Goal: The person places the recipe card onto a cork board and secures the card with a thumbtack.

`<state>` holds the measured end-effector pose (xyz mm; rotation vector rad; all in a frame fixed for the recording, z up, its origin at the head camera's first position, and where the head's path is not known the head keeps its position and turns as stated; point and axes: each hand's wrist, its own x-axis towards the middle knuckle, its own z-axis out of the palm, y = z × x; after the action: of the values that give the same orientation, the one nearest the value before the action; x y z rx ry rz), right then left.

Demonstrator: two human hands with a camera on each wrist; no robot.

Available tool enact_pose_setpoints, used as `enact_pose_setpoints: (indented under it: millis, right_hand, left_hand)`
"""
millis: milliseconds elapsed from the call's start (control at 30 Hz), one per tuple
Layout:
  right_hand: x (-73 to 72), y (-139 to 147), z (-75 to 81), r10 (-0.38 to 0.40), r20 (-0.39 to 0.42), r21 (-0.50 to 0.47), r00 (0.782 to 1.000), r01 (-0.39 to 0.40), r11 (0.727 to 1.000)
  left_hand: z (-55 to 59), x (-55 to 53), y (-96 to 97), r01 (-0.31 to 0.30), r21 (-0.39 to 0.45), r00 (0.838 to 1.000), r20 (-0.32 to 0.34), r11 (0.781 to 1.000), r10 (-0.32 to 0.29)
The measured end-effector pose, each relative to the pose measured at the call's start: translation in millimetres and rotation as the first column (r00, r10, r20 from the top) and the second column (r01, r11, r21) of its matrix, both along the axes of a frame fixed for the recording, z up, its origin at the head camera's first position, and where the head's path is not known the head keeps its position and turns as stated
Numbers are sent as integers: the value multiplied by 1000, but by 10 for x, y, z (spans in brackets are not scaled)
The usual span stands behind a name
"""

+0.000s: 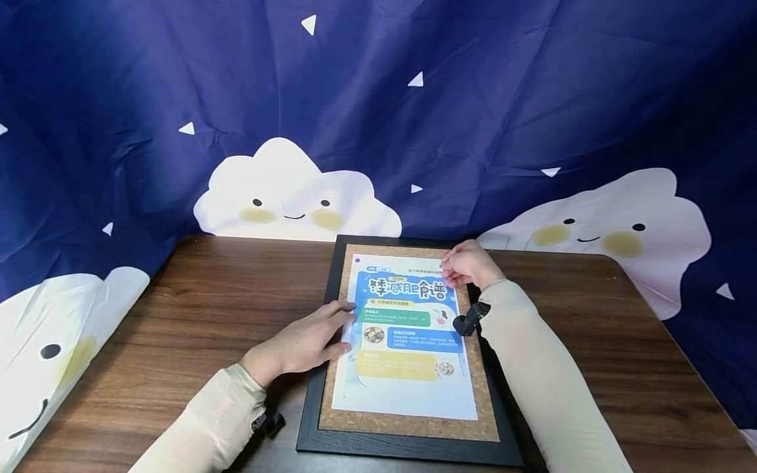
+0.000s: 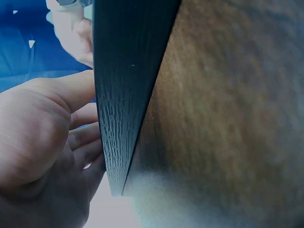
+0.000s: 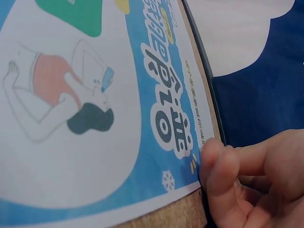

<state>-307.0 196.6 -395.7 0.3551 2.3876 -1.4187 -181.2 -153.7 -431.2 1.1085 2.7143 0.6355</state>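
Observation:
A printed sheet [image 1: 408, 397] with blue, green and yellow panels lies on a black-framed cork board [image 1: 408, 427]. A purple pushpin [image 1: 357, 260] sits at the sheet's upper left corner. My left hand [image 1: 301, 341] rests over the board's left side, fingertips on the sheet's edge; the left wrist view shows this hand [image 2: 52, 142] beside the frame [image 2: 126, 95]. At the upper right corner my right hand [image 1: 470, 264] pinches with thumb and finger. A small dark spot at those fingertips looks like another pushpin, mostly hidden. The right wrist view shows the hand [image 3: 251, 180] against the sheet's corner.
The board lies on a dark brown wooden table [image 1: 236, 282], near its front edge. Behind the table hangs a blue curtain [image 1: 355, 98] with white clouds and triangles. A black wrist device [image 1: 472, 320] on the right arm hangs over the board's right side.

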Motion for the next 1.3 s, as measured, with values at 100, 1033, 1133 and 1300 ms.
enact_pose_setpoints:
  millis: [100,1033,1133,1300]
  right_hand:
    - [-1,18,14,5,16,27,1000,-6,1000]
    - [181,201,-78,62,-72,-61,995,-66,996]
    - [239,237,-63,93,-84,-75,992,-100,992]
    - [350,324,-47,143,-110,-80,984,-153,985]
  left_hand:
    - [5,-1,4,1,-2,1000,0,1000,-1]
    - [24,-5,26,8,-1,1000,-2,1000,-8]
    - [20,-4,20,6,-2,1000,-1,1000,-6]
    - [13,-1,8,7,-1,1000,-2,1000,-7]
